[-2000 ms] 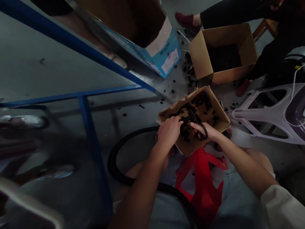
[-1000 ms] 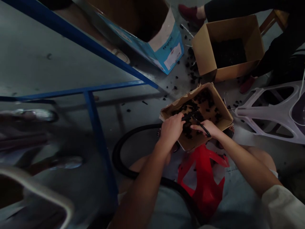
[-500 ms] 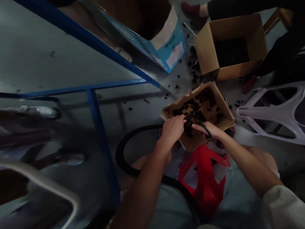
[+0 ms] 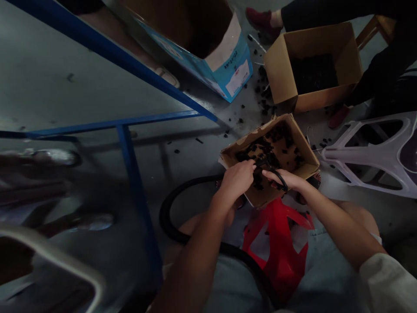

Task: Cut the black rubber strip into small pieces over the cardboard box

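Note:
Over a small cardboard box (image 4: 263,199), my left hand (image 4: 237,177) is closed around a long black rubber-like tube (image 4: 167,213). The tube loops out to the left and runs back under my left forearm across my lap. My right hand (image 4: 282,179) grips scissors by their black handle (image 4: 284,185), my fingers wrapped around the loops. The blades are dark and hard to make out, close to the tube's end by my left fingertips. Short black pieces (image 4: 286,138) lie scattered inside the box below both hands.
Beyond stand a blue-and-white carton (image 4: 239,69) and a brown carton (image 4: 312,101) holding black pieces, with another person's shoe (image 4: 263,21) close by. Blue metal framing (image 4: 130,161) runs at left. A red stool (image 4: 280,243) is below the box; a pale plastic stool (image 4: 374,152) lies right.
Both hands stay over the box, with only a slight shift. The tube's loop at left sits a little lower and the scissors' tip area has dropped slightly.

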A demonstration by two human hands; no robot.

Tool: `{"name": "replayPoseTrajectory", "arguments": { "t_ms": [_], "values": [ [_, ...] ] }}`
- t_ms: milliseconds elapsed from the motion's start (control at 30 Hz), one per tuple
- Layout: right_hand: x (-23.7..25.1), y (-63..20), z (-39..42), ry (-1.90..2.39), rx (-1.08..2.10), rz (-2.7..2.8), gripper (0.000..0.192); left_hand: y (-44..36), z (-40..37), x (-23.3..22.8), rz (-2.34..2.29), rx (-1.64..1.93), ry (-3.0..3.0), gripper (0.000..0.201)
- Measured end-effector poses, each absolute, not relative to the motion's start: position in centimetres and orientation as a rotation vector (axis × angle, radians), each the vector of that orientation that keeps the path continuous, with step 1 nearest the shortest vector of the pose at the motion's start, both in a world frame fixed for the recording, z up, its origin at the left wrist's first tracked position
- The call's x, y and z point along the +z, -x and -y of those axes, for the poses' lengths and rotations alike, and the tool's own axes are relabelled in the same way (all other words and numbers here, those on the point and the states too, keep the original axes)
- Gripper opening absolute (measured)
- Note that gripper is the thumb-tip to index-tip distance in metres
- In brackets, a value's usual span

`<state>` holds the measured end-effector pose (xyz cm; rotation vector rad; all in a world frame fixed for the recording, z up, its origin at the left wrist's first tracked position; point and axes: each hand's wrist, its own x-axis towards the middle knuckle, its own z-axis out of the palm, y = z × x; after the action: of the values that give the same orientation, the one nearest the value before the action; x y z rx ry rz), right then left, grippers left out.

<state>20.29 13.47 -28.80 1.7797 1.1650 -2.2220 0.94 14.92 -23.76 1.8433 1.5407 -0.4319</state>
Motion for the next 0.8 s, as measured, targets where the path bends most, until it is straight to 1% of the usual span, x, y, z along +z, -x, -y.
{"name": "replayPoseTrajectory", "arguments": {
  "t_ms": [133, 267, 400, 567, 700, 800],
  "values": [
    [-28.8, -20.3, -13.4, -1.800, -2.195, -1.166, 0.060, -1.0, -14.9, -24.1, -1.595, -0.422, -1.882, 0.035],
    [-29.2, -20.2, -13.3, -1.851, -2.199, -1.329, 0.059, -1.0, -14.9, -24.4, -1.627, -0.370, -1.885, 0.035],
    [-29.7, -20.3, -13.1, -1.911, -2.109, -1.336, 0.064, -1.0, -15.0, -24.4, -1.640, -0.311, -1.845, 0.035],
    [-30.2, -20.6, -13.2, -1.858, -2.146, -1.519, 0.062, -0.9, -14.9, -24.4, -1.618, -0.289, -1.864, 0.035],
    [-30.0, -20.7, -13.2, -1.859, -2.102, -1.399, 0.064, -0.8, -14.9, -24.6, -1.545, -0.303, -1.894, 0.037],
    [-29.8, -20.8, -13.4, -1.810, -2.189, -1.420, 0.061, -0.6, -14.9, -24.6, -1.556, -0.305, -1.902, 0.038]
  ]
}}
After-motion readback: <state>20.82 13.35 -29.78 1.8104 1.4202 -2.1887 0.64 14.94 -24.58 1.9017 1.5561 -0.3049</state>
